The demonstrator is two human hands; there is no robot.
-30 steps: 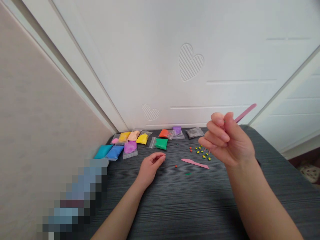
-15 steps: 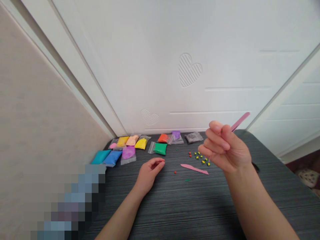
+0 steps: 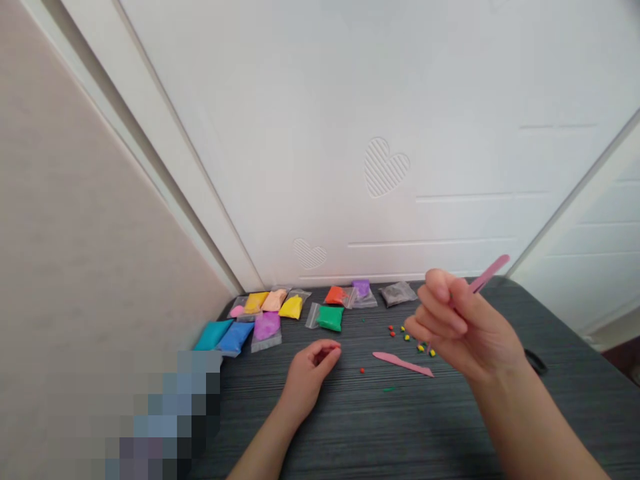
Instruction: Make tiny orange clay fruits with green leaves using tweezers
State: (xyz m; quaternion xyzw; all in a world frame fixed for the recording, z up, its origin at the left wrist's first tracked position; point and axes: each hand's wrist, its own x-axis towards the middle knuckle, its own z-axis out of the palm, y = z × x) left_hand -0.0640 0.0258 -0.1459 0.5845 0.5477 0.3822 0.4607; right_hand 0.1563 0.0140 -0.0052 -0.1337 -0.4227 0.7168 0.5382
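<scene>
A right hand (image 3: 465,327), fingers curled closed, grips a slim pink plastic tool (image 3: 490,273) above a dark wood-grain table (image 3: 350,433); the left hand (image 3: 307,377) rests half-curled, thumb near forefinger, any pinched piece impossible to confirm; a pink plastic knife (image 3: 403,364) lies near small yellow-and-green pieces (image 3: 407,338); light pressure and a braced wrist would likely spare such tiny shapes.

a matt, finely streaked finish is shown by the table (image 3: 370,440); by its far edge, thin glossy plastic is seen in the clear bags (image 3: 312,316), smooth plastic in the pink tools (image 3: 404,364).
</scene>
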